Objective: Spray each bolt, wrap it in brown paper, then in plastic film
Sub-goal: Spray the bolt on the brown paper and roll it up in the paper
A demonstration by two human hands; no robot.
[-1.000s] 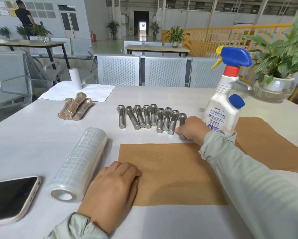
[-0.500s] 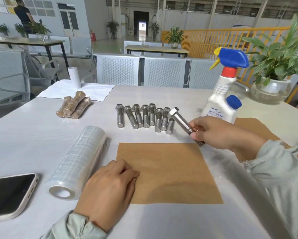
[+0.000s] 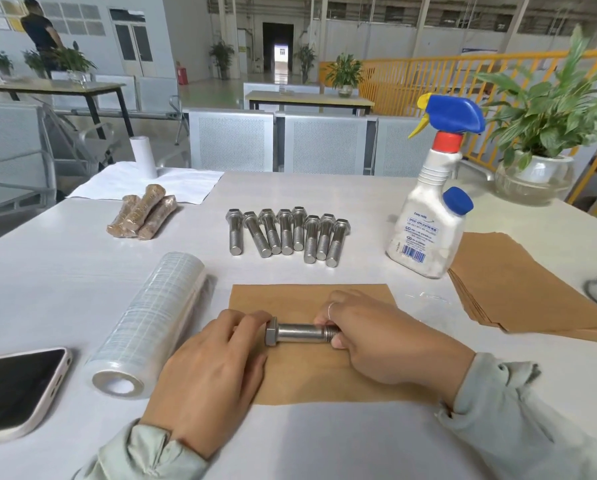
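Head view, bolt [image 3: 300, 333] lying sideways over the brown paper sheet [image 3: 311, 368], right hand [image 3: 376, 337] pinching its threaded end, left hand [image 3: 217, 362] fingers curled at its hex head, white spray bottle [image 3: 428, 233] upright beyond, contents not visible, eight bare bolts [image 3: 286, 233] in a row, film roll [image 3: 151, 320] left of the sheet.

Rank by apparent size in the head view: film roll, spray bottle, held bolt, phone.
1. Spray bottle and film roll: alike, unranked.
2. Phone, cut off by the frame and nearest.
3. Held bolt.
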